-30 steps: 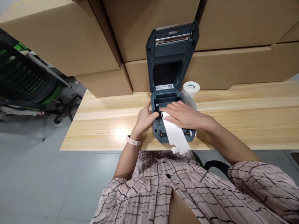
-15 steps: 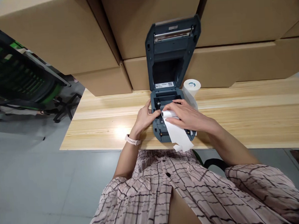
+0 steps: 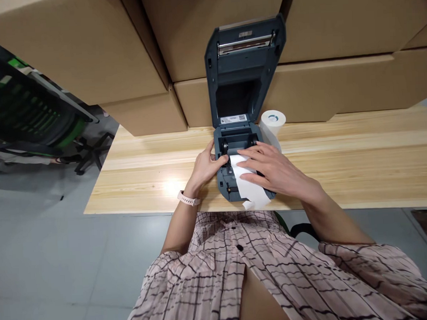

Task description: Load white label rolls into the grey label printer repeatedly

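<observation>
A dark grey label printer (image 3: pixel 222 188) stands near the table's front edge, its lid (image 3: pixel 244 71) raised. My left hand (image 3: pixel 206 166) grips the printer's left side, with the thumb over the inner edge and the fingers outside. My right hand (image 3: pixel 266 167) lies over the right half of the printer, fingers stretched and apart on white paper (image 3: pixel 250 189). That paper sits inside the printer, and its torn end reaches the front edge. The right part of the paper is hidden beneath my fingers. Behind my right hand a larger white paper roll (image 3: pixel 273 121) stands upright beside the printer.
Large cardboard boxes (image 3: pixel 335 24) are stacked along the back of the wooden table (image 3: pixel 360 162), right behind the raised lid. At the left, an office chair (image 3: pixel 27 103) with green parts stands on the grey floor (image 3: pixel 54 254).
My right hand has loosened from the small paper roll, and its fingers now spread over the paper. The roll's end no longer shows, and the strip sits further back. My left hand stays put.
</observation>
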Motion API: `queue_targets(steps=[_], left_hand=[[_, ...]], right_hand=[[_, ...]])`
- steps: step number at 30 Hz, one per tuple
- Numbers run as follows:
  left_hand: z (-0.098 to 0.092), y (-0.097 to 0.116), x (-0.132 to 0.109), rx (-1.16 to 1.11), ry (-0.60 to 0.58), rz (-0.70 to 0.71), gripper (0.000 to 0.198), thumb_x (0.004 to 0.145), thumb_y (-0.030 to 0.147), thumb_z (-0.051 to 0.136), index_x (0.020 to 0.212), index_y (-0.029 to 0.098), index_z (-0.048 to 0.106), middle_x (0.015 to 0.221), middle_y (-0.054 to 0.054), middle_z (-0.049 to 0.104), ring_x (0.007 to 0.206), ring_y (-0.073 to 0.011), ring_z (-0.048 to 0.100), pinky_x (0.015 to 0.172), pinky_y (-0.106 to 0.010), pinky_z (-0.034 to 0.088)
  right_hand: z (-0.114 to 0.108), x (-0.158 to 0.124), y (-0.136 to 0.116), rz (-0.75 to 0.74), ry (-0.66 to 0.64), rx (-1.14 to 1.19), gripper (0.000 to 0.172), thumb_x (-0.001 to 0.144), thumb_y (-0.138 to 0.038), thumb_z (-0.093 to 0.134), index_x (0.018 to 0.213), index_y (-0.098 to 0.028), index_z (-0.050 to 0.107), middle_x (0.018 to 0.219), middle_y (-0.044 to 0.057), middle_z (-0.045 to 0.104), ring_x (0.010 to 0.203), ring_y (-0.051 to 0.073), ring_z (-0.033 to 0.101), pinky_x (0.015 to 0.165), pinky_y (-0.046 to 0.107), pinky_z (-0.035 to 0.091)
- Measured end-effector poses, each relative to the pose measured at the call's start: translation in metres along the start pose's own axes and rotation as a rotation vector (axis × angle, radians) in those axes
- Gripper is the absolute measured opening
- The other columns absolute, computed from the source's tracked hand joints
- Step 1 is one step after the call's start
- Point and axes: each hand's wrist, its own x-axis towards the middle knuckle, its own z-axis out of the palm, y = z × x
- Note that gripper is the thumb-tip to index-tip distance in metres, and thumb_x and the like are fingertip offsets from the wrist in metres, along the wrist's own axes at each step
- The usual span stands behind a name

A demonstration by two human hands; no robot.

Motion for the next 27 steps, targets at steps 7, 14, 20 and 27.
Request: queue_targets(steps=[7, 14, 20, 27], left_hand=[[0.001, 0.003, -0.001, -0.014, 0.008, 0.005, 0.078, 0.087, 0.045, 0.071, 0.158, 0.015, 0.057, 0.062, 0.006, 0.055, 0.06, -0.0155, 0.048, 0.061, -0.029, 0.03], [0.0, 0.005, -0.001, -0.007, 0.02, 0.001, 0.076, 0.087, 0.045, 0.072, 0.155, 0.015, 0.06, 0.06, 0.007, 0.051, 0.06, -0.0155, 0.047, 0.061, -0.027, 0.031], [0.001, 0.001, -0.001, -0.021, 0.02, 0.016, 0.076, 0.088, 0.045, 0.073, 0.156, 0.016, 0.059, 0.061, 0.005, 0.054, 0.058, -0.0158, 0.047, 0.059, -0.027, 0.031], [0.001, -0.001, 0.0, -0.033, 0.025, 0.022, 0.076, 0.087, 0.048, 0.074, 0.155, 0.016, 0.06, 0.061, 0.005, 0.056, 0.058, -0.0154, 0.047, 0.058, -0.027, 0.032]], right_hand=[[0.004, -0.01, -0.018, 0.029, 0.045, -0.109, 0.041, 0.114, -0.042, 0.047, 0.135, -0.02, 0.075, 0.129, 0.017, 0.076, 0.118, 0.038, 0.064, 0.101, 0.058, 0.055], [0.021, -0.03, -0.036, -0.031, 0.189, -0.139, 0.04, 0.112, -0.029, 0.056, 0.15, -0.018, 0.064, 0.15, 0.013, 0.073, 0.132, 0.032, 0.069, 0.114, 0.056, 0.059], [0.025, -0.035, -0.05, -0.053, 0.257, -0.204, 0.036, 0.113, -0.03, 0.057, 0.142, -0.011, 0.064, 0.147, 0.017, 0.074, 0.123, 0.032, 0.072, 0.107, 0.053, 0.063], [0.03, -0.035, -0.057, -0.031, 0.278, -0.241, 0.035, 0.111, -0.034, 0.06, 0.138, -0.012, 0.066, 0.144, 0.016, 0.076, 0.11, 0.032, 0.07, 0.094, 0.051, 0.062]])
